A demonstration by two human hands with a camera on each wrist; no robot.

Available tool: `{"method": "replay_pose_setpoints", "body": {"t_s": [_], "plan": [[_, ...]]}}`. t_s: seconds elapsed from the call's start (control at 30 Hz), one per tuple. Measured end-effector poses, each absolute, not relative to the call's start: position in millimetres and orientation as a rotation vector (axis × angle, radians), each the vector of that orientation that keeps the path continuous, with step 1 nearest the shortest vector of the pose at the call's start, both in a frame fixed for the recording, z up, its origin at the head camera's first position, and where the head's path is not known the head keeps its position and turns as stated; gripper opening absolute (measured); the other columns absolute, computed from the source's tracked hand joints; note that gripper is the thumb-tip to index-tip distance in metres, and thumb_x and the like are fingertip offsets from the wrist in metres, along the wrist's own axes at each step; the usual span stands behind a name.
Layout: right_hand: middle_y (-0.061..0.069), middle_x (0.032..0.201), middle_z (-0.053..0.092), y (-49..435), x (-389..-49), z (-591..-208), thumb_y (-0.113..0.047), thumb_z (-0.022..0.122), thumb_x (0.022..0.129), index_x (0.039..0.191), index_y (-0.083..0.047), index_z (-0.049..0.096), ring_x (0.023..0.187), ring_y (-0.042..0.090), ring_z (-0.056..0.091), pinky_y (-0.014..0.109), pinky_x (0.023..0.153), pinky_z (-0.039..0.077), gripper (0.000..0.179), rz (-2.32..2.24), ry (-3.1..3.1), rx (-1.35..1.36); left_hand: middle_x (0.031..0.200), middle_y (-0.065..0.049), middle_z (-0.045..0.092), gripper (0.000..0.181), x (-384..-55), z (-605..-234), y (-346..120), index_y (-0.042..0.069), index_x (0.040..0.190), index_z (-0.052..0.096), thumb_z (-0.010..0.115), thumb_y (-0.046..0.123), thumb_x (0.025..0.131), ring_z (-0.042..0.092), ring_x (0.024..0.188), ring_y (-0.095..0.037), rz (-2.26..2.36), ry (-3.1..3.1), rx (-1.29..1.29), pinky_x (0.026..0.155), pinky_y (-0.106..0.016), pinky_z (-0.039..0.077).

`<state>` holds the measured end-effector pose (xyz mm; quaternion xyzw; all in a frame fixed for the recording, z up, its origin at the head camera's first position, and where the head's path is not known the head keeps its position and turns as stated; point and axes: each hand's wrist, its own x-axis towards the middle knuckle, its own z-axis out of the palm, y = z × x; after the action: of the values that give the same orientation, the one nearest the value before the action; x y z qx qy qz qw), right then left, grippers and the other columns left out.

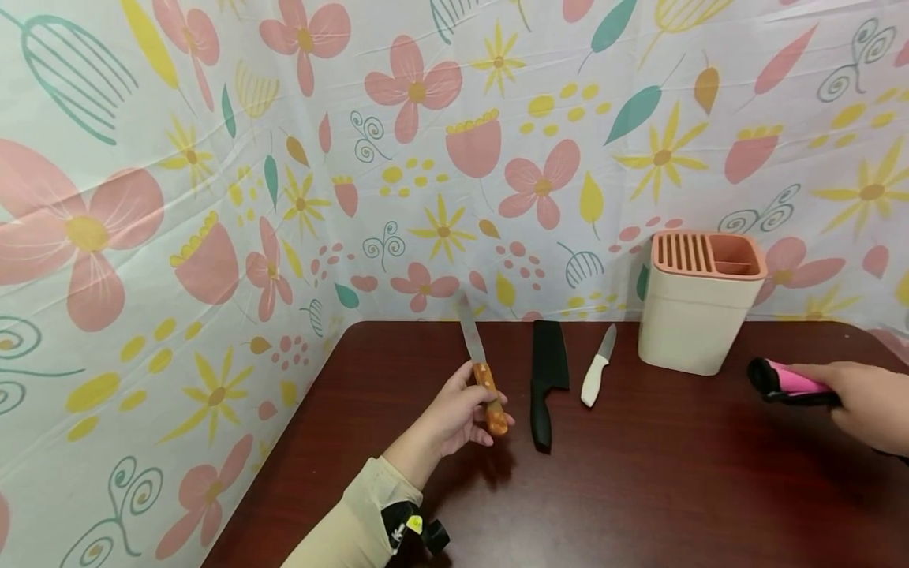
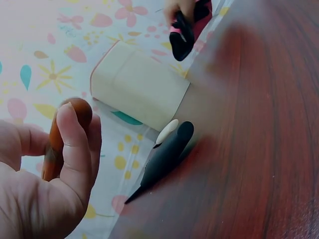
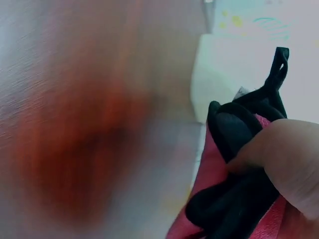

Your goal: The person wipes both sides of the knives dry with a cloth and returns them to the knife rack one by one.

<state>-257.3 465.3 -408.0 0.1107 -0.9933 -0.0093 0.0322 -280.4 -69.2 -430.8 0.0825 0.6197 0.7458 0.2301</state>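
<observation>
My left hand [image 1: 458, 410] grips a knife by its brown wooden handle [image 1: 490, 398], holding it above the table with the blade [image 1: 471, 331] pointing away. In the left wrist view, the thumb and fingers curl round that handle [image 2: 53, 159]. To its right lie a black cleaver-shaped knife [image 1: 550, 363] and a small knife with a white handle [image 1: 592, 383]. At the far right, my right hand [image 1: 877, 406] holds a bunched pink cloth [image 1: 798, 380] with black edging. The right wrist view shows a black loop [image 3: 279, 69] on this cloth, the thumb pressed on it.
A cream knife holder [image 1: 692, 323] with an orange slotted top [image 1: 685, 252] stands at the back right of the dark red-brown table [image 1: 639, 489]. Flower-patterned sheeting [image 1: 426, 173] hangs behind the table and along its left side.
</observation>
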Motion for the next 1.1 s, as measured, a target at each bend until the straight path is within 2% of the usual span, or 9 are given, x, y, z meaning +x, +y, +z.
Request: {"method": "replay_pose_setpoints", "body": {"t_s": [0.2, 0.33, 0.43, 0.53, 0.67, 0.83, 1.0, 1.1], "plan": [[0.033, 0.100, 0.067, 465.3, -249.1, -435.3, 0.005, 0.073, 0.067, 0.127, 0.011, 0.061, 0.090, 0.044, 0.066, 0.058, 0.069, 0.053, 0.061, -0.097, -3.057, 0.267, 0.124, -0.019, 0.059, 0.063, -280.3, -433.9, -71.3, 0.032, 0.157, 0.028, 0.049, 0.009, 0.102, 0.075, 0.082, -0.021, 2.041, 1.732, 0.246, 0.049, -0.028, 0.057], [0.032, 0.104, 0.068, 464.6, -242.6, -448.7, 0.004, 0.074, 0.067, 0.131, 0.011, 0.058, 0.096, 0.047, 0.067, 0.060, 0.074, 0.053, 0.067, -0.079, -3.060, 0.293, 0.131, -0.022, 0.057, 0.067, -280.4, -434.3, -71.0, 0.034, 0.160, 0.024, 0.049, 0.009, 0.103, 0.074, 0.081, -0.018, 2.018, 1.775, 0.261, 0.049, -0.026, 0.056], [0.034, 0.111, 0.065, 463.7, -237.2, -456.4, -0.002, 0.078, 0.069, 0.135, 0.014, 0.052, 0.098, 0.046, 0.068, 0.061, 0.078, 0.054, 0.073, -0.070, -3.082, 0.333, 0.134, -0.020, 0.057, 0.075, -281.4, -434.0, -70.0, 0.033, 0.163, 0.018, 0.051, 0.006, 0.102, 0.072, 0.079, -0.016, 1.994, 1.822, 0.258, 0.048, -0.024, 0.054], [0.041, 0.119, 0.059, 461.4, -233.8, -462.1, -0.015, 0.083, 0.072, 0.138, 0.017, 0.046, 0.104, 0.051, 0.065, 0.066, 0.085, 0.053, 0.082, -0.093, -3.143, 0.315, 0.133, -0.017, 0.059, 0.081, -282.4, -432.8, -69.2, 0.031, 0.165, 0.015, 0.053, 0.002, 0.100, 0.070, 0.078, -0.014, 1.978, 1.856, 0.267, 0.047, -0.021, 0.051], [0.050, 0.125, 0.050, 458.7, -233.3, -465.4, -0.027, 0.085, 0.074, 0.138, 0.020, 0.044, 0.110, 0.058, 0.059, 0.069, 0.089, 0.050, 0.089, -0.108, -3.205, 0.265, 0.129, -0.012, 0.063, 0.076, -283.0, -430.6, -69.9, 0.024, 0.165, 0.021, 0.054, 0.002, 0.100, 0.068, 0.078, -0.014, 1.973, 1.892, 0.276, 0.048, -0.021, 0.048], [0.052, 0.128, 0.047, 459.8, -234.0, -465.3, -0.039, 0.084, 0.075, 0.138, 0.020, 0.045, 0.114, 0.061, 0.056, 0.069, 0.091, 0.049, 0.095, -0.055, -3.221, 0.246, 0.123, -0.008, 0.070, 0.069, -282.0, -428.4, -72.1, 0.019, 0.162, 0.031, 0.057, 0.004, 0.100, 0.069, 0.079, -0.014, 1.981, 1.988, 0.245, 0.049, -0.023, 0.048], [0.047, 0.122, 0.056, 463.6, -232.4, -458.5, -0.046, 0.085, 0.076, 0.133, 0.020, 0.051, 0.106, 0.056, 0.063, 0.066, 0.088, 0.051, 0.094, 0.073, -3.126, 0.298, 0.118, -0.010, 0.074, 0.067, -280.3, -423.0, -74.3, 0.013, 0.160, 0.035, 0.058, 0.005, 0.098, 0.068, 0.074, -0.012, 2.003, 2.095, 0.222, 0.050, -0.025, 0.049], [0.037, 0.109, 0.066, 462.1, -232.8, -451.1, -0.050, 0.083, 0.079, 0.132, 0.019, 0.053, 0.091, 0.043, 0.067, 0.054, 0.078, 0.055, 0.092, 0.113, -3.107, 0.296, 0.113, -0.010, 0.075, 0.064, -278.7, -418.5, -77.2, 0.010, 0.159, 0.036, 0.057, 0.005, 0.098, 0.065, 0.069, -0.011, 2.021, 2.138, 0.200, 0.049, -0.023, 0.046]]}}
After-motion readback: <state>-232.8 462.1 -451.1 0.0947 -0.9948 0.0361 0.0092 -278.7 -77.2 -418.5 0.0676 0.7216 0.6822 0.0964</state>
